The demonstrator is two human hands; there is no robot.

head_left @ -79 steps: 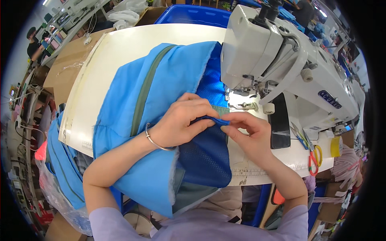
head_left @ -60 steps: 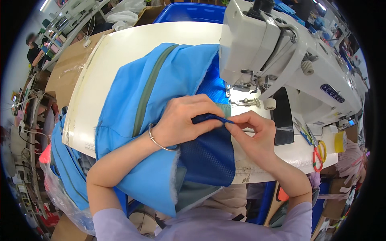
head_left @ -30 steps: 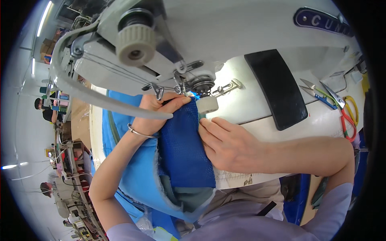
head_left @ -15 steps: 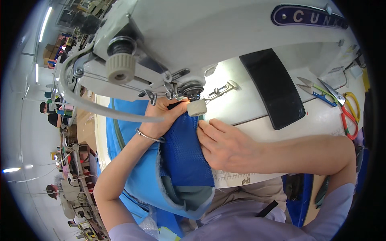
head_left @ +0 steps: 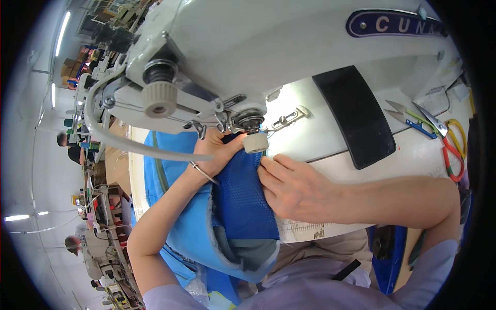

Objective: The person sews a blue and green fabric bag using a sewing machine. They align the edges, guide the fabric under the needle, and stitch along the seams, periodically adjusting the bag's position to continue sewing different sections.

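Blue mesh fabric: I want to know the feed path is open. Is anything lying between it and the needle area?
Nothing visible does. The blue mesh fabric already reaches under the sewing machine head, with the left hand and right hand pressing it from either side. The needle itself is hidden.

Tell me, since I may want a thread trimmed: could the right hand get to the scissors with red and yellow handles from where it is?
Probably yes. The right hand lies flat on the dark blue mesh, holding nothing, and the white table between it and the scissors looks bare.
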